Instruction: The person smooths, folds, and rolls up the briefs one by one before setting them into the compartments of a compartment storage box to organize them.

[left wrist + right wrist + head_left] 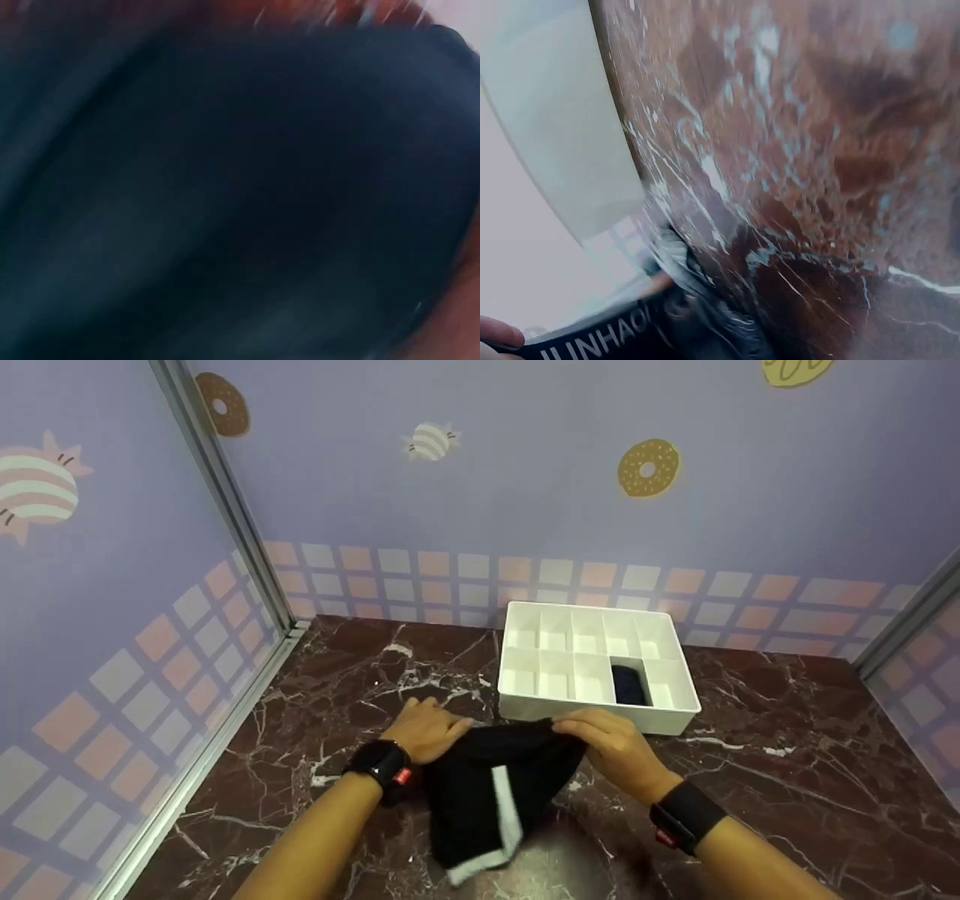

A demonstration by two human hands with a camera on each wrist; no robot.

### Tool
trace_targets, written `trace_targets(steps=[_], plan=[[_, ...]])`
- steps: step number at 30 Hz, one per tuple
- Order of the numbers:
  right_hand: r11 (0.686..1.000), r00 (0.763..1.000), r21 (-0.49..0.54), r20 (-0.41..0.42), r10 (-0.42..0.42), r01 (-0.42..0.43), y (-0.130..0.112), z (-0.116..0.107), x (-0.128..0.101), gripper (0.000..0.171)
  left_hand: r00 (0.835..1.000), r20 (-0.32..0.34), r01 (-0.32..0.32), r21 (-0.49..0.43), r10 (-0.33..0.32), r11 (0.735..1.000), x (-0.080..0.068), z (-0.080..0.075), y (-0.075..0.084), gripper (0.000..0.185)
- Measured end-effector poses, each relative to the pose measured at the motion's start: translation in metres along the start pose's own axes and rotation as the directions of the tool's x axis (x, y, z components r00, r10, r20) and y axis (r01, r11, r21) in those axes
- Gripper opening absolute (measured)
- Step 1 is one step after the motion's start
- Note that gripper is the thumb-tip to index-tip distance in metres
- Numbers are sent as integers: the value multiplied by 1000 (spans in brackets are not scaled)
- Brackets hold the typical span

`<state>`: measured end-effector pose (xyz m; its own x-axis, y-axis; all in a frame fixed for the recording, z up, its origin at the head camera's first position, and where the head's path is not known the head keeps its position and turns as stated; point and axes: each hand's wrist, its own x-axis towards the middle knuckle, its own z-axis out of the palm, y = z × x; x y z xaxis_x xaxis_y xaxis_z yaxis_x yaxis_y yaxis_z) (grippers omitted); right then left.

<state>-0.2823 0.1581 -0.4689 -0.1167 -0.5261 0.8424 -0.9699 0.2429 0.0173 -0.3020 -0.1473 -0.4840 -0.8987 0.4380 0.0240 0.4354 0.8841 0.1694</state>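
Hands hold the dark garment [487, 795] above the marble desk [787, 780]: left hand [427, 729] and right hand [616, 747] pinch its top edge; keep it taut and level near the white organizer [592, 712].

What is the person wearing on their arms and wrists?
Both forearms are bare, with no sleeves in view. The left hand and the right hand each have a black band strapped round the wrist, carrying a small red tag with white marking.

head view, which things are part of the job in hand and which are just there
In use:
dark garment, held by left hand and right hand
white divided organizer
dark rolled item in one compartment

Just there:
marble tabletop
patterned wall
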Motion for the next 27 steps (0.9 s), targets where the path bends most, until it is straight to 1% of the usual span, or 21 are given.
trace_targets(steps=[2,3,6,9,13,15,17,19,20,21,22,23,25,26,27], plan=[[1000,1000,-14,-8,26,-26,5,-7,-5,35,1000,10,24,7,-25,1000,-4,0,-8,49],[999,999,-23,-7,39,-39,8,-10,-8,37,1000,12,26,-4,-26,1000,-6,0,-11,52],[992,995,-81,20,101,-99,15,-18,-21,42,1000,8,-5,-38,6,999,-11,2,-17,59],[975,985,-157,48,168,-159,18,-24,-37,45,999,18,-48,-79,49,996,-12,-1,-18,59],[949,965,-228,91,245,-219,19,-32,-55,45,995,2,-95,-58,95,994,-10,-16,-13,55],[931,951,-263,110,290,-254,19,-36,-62,46,993,-29,-116,-34,115,993,-8,-26,-9,50],[907,931,-297,124,345,-297,20,-40,-69,47,989,-61,-138,-27,136,990,-6,-36,-3,42],[878,904,-332,135,405,-344,22,-45,-76,49,985,-85,-154,-58,149,986,-5,-45,3,36],[864,891,-349,141,432,-364,22,-47,-79,49,984,-89,-161,-96,152,982,-4,-48,6,32],[851,877,-362,149,456,-381,22,-49,-82,49,984,-86,-168,-156,156,973,-4,-51,10,30],[838,864,-375,157,478,-396,23,-51,-86,49,983,-80,-178,-222,165,959,-3,-52,13,27],[825,852,-391,163,498,-408,23,-54,-90,49,982,-75,-190,-292,176,937,-3,-53,18,24],[802,832,-420,167,529,-425,24,-59,-96,49,979,-62,-200,-436,192,878,-2,-53,27,20],[790,824,-437,169,541,-430,25,-61,-99,48,979,-60,-200,-491,196,848,-1,-52,31,20],[783,817,-447,172,551,-434,26,-63,-102,47,979,-59,-196,-530,195,825,0,-50,36,20]])
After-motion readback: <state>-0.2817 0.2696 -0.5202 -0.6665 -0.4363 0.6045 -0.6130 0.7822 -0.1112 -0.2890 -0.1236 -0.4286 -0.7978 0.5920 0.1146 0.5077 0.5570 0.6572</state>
